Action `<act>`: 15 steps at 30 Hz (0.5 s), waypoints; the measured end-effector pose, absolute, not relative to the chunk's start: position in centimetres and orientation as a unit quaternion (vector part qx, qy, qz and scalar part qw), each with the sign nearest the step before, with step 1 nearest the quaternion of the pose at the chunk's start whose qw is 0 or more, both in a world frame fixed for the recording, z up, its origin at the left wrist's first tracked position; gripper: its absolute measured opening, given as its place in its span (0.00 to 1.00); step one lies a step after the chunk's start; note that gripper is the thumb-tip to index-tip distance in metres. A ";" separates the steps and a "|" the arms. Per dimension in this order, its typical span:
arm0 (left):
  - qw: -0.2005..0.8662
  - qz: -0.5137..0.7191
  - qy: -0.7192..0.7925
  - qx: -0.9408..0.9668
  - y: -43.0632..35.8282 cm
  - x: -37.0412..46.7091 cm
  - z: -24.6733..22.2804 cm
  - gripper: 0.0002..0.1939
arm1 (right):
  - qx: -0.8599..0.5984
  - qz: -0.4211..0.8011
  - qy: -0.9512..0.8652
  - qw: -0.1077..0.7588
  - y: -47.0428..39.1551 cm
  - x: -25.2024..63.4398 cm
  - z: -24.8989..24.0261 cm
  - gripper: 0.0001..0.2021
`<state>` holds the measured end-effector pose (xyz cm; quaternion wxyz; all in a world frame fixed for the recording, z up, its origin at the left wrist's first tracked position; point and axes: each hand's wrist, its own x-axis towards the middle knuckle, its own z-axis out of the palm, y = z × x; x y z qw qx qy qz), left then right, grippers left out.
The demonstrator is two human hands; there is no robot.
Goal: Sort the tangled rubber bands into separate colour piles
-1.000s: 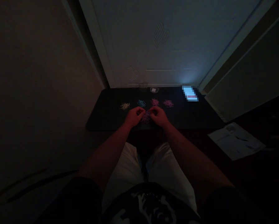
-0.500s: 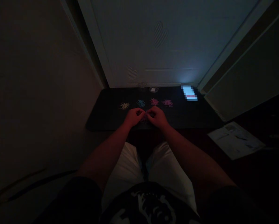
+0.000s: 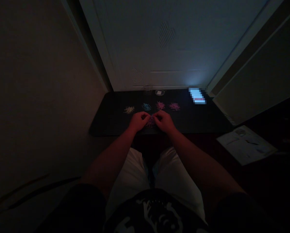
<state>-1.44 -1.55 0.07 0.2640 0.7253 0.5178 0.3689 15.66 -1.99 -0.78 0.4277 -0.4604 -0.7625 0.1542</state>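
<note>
My left hand (image 3: 139, 121) and my right hand (image 3: 163, 121) meet over the near middle of a dark low table (image 3: 108, 121). Thumb and fingers of each are pinched together at the top of a pile of thin purple sticks (image 3: 150, 122). Whatever is between the fingertips is too small and dim to make out. Beyond my hands lie separate piles of similar thin sticks: a pale yellow pile (image 3: 129, 110), a blue pile (image 3: 146, 106), a pink pile (image 3: 160, 105) and a pinkish-purple pile (image 3: 174, 106).
A lit, blurred-out screen (image 3: 197, 95) stands at the table's back right. Along the back edge are a clear round container (image 3: 148, 89) and a small round dish (image 3: 159, 93) with a white patch. A white door (image 3: 140, 42) rises behind. Printed paper (image 3: 246, 145) lies at right.
My hands have parted slightly, and more of the purple pile shows between them. The other piles have stayed in place.
</note>
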 end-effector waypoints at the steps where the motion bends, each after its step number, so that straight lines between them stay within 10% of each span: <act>1: 0.266 0.370 0.517 0.725 -1.6 -1.4 0.1 0.12 | -0.463 0.157 -0.761 0.427 -2.0 15.7 -0.8 0.05; 15: 0.256 0.342 0.510 0.747 -1.8 -1.4 0.4 0.11 | -0.460 0.178 -0.765 0.413 -2.1 15.5 -0.7 0.05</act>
